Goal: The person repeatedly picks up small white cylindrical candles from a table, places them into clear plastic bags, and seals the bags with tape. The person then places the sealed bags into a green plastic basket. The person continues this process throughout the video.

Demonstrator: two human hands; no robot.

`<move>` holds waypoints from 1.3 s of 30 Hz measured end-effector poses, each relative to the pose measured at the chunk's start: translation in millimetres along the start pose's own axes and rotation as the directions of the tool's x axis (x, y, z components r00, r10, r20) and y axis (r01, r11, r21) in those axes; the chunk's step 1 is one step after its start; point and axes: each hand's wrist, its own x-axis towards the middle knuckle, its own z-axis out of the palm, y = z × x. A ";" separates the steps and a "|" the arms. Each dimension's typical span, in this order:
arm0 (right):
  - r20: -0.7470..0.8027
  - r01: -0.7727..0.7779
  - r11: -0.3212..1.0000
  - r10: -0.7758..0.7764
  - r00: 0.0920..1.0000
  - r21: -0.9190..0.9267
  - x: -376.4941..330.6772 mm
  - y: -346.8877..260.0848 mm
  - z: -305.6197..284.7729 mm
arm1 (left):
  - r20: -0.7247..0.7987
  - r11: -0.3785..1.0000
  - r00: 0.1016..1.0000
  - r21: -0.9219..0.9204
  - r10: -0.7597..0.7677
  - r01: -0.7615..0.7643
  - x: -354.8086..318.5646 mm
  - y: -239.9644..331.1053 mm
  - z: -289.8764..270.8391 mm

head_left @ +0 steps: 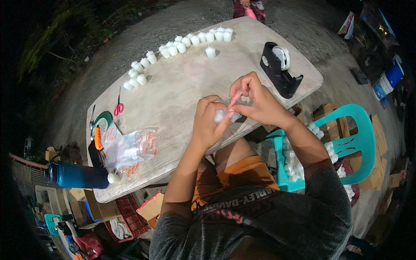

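Over the near edge of the table (186, 86), my two hands meet at a small clear plastic bag (220, 116) with white candles inside. My left hand (207, 119) has its thumb and fingers closed on the bag from the left. From the right, my right hand (255, 100) pinches the plastic at the top, its fingertips touching those of the left. The fingers partly cover the bag's contents. Farther off stands a single white candle (210, 52). Behind it, a curved row of several white candles (173, 50) follows the far edge.
A black tape dispenser (279, 71) stands at right. Pink-handled scissors (118, 108), an orange-handled tool (98, 138), plastic bags (141, 147) and a blue bottle (82, 175) lie at left. A teal chair (367, 134) holds white candle packs (294, 167). A person (249, 9) is beyond the table.
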 end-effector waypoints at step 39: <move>0.424 0.156 0.444 0.607 0.672 -0.882 105.8 -49.0 -0.2 | 0.090 0.820 0.971 -0.521 -0.224 0.237 13.3 -33.4 -9.7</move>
